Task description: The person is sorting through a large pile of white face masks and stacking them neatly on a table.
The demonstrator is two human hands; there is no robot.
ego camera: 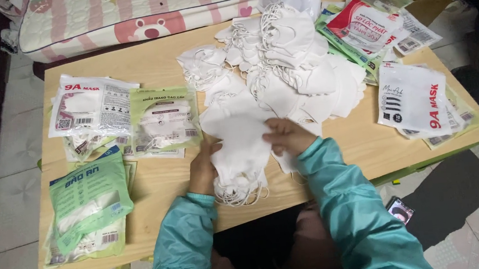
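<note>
My left hand (203,169) and my right hand (287,136) hold a stack of white face masks (239,146) over the near middle of a low wooden table (157,185). The left hand grips the stack's left edge, and the right hand pinches its upper right side. Ear loops dangle from the bottom of the stack. Just beyond my hands, a large loose pile of white masks (285,61) covers the table's centre.
Green and white mask packets (87,208) lie at the left, with more flat packets (95,106) behind them. Empty white and red packets (412,99) lie at the right. A pink patterned mattress (125,14) borders the far edge. A phone (400,210) lies on the floor.
</note>
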